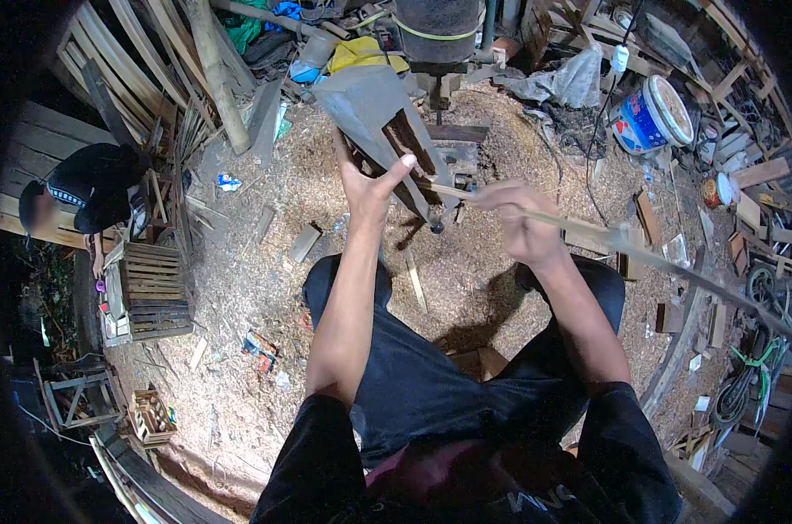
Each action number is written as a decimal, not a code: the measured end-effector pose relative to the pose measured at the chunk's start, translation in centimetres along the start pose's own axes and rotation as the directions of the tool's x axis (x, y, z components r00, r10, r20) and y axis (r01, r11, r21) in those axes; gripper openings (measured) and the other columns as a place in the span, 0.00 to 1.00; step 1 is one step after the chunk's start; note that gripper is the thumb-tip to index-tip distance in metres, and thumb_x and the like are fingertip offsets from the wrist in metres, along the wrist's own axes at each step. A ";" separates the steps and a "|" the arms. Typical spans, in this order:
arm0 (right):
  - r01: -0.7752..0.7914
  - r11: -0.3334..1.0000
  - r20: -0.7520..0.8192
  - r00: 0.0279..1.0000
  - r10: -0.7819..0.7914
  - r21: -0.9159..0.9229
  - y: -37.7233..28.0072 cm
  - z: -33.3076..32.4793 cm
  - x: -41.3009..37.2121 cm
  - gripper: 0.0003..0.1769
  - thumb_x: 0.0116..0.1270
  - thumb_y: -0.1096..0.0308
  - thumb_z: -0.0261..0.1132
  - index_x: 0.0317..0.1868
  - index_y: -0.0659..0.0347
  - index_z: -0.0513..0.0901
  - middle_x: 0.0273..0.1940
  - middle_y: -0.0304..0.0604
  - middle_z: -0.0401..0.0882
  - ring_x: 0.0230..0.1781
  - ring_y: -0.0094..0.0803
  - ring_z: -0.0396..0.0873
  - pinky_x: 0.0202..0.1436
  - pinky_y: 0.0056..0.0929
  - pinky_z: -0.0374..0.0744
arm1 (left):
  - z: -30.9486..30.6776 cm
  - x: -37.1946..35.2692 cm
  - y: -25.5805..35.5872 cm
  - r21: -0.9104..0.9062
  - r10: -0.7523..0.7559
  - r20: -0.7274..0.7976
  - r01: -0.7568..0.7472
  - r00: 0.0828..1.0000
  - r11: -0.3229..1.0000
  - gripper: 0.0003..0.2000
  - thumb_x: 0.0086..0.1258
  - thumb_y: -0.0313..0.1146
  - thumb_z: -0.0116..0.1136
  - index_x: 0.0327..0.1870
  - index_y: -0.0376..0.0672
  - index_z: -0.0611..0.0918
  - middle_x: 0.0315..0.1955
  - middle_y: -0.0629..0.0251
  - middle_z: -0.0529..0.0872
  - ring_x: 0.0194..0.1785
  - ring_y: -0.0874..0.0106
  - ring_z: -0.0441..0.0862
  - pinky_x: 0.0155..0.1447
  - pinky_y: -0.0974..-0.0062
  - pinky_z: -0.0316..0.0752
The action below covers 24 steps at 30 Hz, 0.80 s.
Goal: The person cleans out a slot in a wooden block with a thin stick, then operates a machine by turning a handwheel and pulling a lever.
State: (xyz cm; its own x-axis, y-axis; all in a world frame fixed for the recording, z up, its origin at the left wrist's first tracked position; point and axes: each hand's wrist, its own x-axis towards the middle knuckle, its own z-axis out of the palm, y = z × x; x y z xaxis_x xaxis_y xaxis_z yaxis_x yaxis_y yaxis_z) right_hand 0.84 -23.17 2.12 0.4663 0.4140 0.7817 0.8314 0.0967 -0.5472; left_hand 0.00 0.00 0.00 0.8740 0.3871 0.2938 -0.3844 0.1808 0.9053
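My left hand (367, 183) grips the lower left side of a grey, hollow, tapered box-like piece (352, 96), thumb laid along its edge. A long dark slot is cut in the face of this piece, and its narrow end tilts down toward me. Closed round a long thin wooden stick (579, 229) is my right hand (520, 220), smeared by motion. One end of the stick reaches the slotted piece near my left thumb; whether it goes inside cannot be made out. The other end stretches far to the right and looks darker there.
Wood shavings (239, 288) cover the ground. A dark machine (438, 35) stands ahead. Up right is a white-and-blue bucket (651, 115); scrap wood and a small bicycle (750, 375) line the right. At left, another person (95, 188) bends beside a slatted crate (156, 288).
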 end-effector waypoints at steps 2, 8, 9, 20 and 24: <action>0.036 0.987 0.072 0.997 -0.025 -0.154 -0.1 0.4 0.2 0.19 0.81 0.59 0.45 0.40 0.64 0.77 0.32 0.50 0.83 0.29 0.36 0.84 0.32 0.32 0.86 | -0.1 0.1 -0.4 0.029 0.005 -0.020 -0.004 1.000 1.000 0.57 0.46 0.33 0.79 0.75 0.36 0.50 0.66 0.52 0.66 0.68 0.61 0.67 0.74 0.63 0.60; -0.091 0.987 -0.204 0.972 0.117 0.134 -1.0 -1.2 -0.3 0.21 0.79 0.58 0.50 0.37 0.68 0.78 0.32 0.49 0.84 0.31 0.37 0.85 0.34 0.33 0.84 | -0.7 0.1 -1.8 0.166 0.076 -0.008 -0.073 0.997 0.983 0.56 0.46 0.33 0.80 0.75 0.35 0.51 0.64 0.52 0.68 0.66 0.63 0.69 0.71 0.64 0.64; -0.071 0.996 -0.140 0.987 0.078 0.056 -0.9 -1.1 -0.1 0.21 0.79 0.58 0.49 0.37 0.68 0.77 0.31 0.48 0.83 0.30 0.37 0.84 0.33 0.34 0.84 | -0.4 0.0 -1.5 0.142 0.055 -0.001 -0.054 0.998 0.988 0.56 0.46 0.33 0.80 0.74 0.35 0.52 0.64 0.52 0.68 0.66 0.63 0.69 0.71 0.64 0.64; -0.195 0.967 -0.496 0.831 0.252 0.165 -1.5 -3.2 1.1 0.28 0.81 0.54 0.42 0.23 0.61 0.68 0.17 0.44 0.71 0.16 0.26 0.71 0.19 0.23 0.70 | -1.5 0.3 -2.5 -0.015 -0.014 -0.022 0.014 1.000 1.000 0.46 0.51 0.27 0.74 0.73 0.37 0.58 0.61 0.55 0.73 0.63 0.64 0.73 0.69 0.65 0.66; -0.236 0.953 -0.552 0.777 0.304 0.192 -0.2 -5.4 0.8 0.29 0.82 0.53 0.43 0.22 0.61 0.68 0.17 0.43 0.71 0.16 0.26 0.70 0.21 0.25 0.69 | -0.2 -0.4 -0.7 -0.285 -0.123 -0.127 0.083 0.984 0.955 0.42 0.56 0.23 0.68 0.73 0.41 0.60 0.59 0.59 0.75 0.62 0.65 0.74 0.67 0.65 0.70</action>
State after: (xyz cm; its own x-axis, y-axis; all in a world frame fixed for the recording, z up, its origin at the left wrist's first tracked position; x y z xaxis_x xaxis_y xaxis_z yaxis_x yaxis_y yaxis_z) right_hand 2.67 -27.80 4.44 0.7814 -0.1481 0.6062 0.6239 0.1679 -0.7632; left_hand -0.09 -0.12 -0.79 0.8698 0.4737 0.1383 -0.3792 0.4622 0.8016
